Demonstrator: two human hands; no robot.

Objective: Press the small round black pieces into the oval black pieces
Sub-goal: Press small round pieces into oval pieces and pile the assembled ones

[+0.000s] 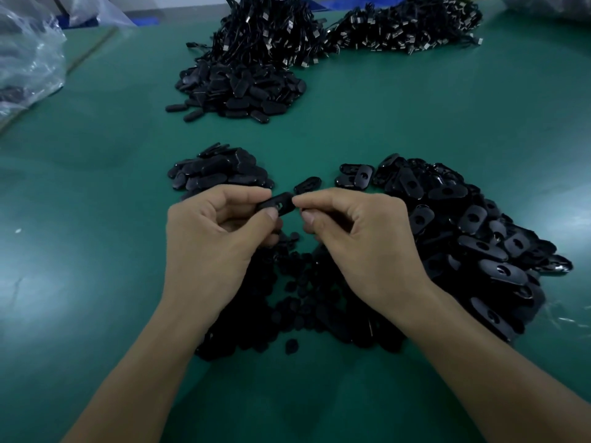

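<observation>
left hand (217, 238) and right hand (358, 238) pinch 1 oval black piece (277, 202) between thumbs and curled fingers, above pile of small round black pieces (300, 302) on green table (96, 187).

— What's covered?
— Fingertips of the left hand (217, 241) and right hand (361, 241) hide both ends of the oval piece (277, 201). Whether one of the small round pieces (300, 282) sits in it is too dark to tell.
— Under the hands?
— Wrists cover much of that pile. Far beyond the hands, the top edge cuts off the cable heap (265, 30); the left edge, the plastic bag (25, 55).
</observation>
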